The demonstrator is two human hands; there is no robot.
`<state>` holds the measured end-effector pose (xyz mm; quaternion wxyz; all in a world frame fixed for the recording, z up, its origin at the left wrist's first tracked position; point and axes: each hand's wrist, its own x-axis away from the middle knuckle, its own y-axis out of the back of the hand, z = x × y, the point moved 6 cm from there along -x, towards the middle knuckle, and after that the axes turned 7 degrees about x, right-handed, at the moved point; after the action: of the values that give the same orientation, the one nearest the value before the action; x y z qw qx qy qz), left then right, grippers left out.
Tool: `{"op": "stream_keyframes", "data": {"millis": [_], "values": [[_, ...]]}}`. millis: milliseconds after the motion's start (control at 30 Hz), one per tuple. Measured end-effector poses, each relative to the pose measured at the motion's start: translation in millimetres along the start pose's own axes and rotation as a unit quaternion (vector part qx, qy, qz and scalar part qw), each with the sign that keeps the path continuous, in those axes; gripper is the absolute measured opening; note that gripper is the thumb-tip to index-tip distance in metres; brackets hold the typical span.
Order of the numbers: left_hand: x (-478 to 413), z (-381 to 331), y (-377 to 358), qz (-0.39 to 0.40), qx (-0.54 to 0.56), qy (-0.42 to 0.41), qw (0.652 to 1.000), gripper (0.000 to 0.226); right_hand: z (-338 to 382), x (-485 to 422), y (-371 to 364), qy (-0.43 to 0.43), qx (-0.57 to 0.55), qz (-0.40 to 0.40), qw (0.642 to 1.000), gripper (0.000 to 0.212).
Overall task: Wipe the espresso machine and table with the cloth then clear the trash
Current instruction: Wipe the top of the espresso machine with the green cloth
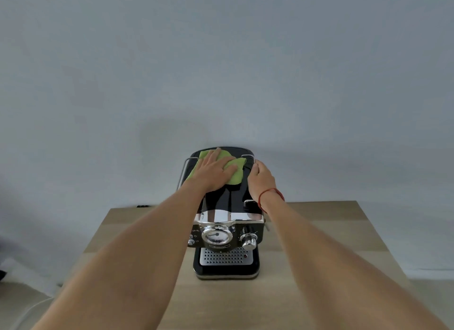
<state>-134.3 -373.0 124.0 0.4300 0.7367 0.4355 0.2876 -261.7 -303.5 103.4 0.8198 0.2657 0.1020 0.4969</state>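
A black and chrome espresso machine stands in the middle of a light wooden table, its dial and knob facing me. A green cloth lies on the machine's black top near the back. My left hand lies flat on the cloth with fingers spread, pressing it down. My right hand is curled around the top right edge of the machine, by the chrome rail, with a red string on the wrist. No trash shows in this view.
A plain grey-white wall rises just behind the table. The floor shows at the lower left with a pale cable, and a dark object sits at the far left edge. The table's right edge falls off toward the floor.
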Motion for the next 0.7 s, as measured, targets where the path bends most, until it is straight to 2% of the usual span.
{"op": "stream_keyframes", "data": {"millis": [200, 333, 567, 700], "values": [[-38.9, 1.1, 3.1, -0.035, -0.002, 0.055, 0.998, 0.063, -1.9, -10.8, -1.1, 0.023, 0.081, -0.026, 0.996, 0.031], [-49.9, -1.3, 3.1, -0.035, -0.008, 0.054, 0.998, 0.055, -2.5, -12.3, -1.8, 0.029, 0.094, -0.029, 0.995, 0.028], [27.3, -19.9, -5.8, -0.035, 0.021, -0.006, 0.999, 0.045, 2.6, -7.6, 4.1, 0.017, 0.063, -0.018, 0.998, 0.034], [72.4, -16.6, -11.2, -0.034, -0.033, 0.028, 0.999, 0.055, 8.7, 3.4, 8.1, 0.008, 0.06, -0.018, 0.998, 0.034]]}}
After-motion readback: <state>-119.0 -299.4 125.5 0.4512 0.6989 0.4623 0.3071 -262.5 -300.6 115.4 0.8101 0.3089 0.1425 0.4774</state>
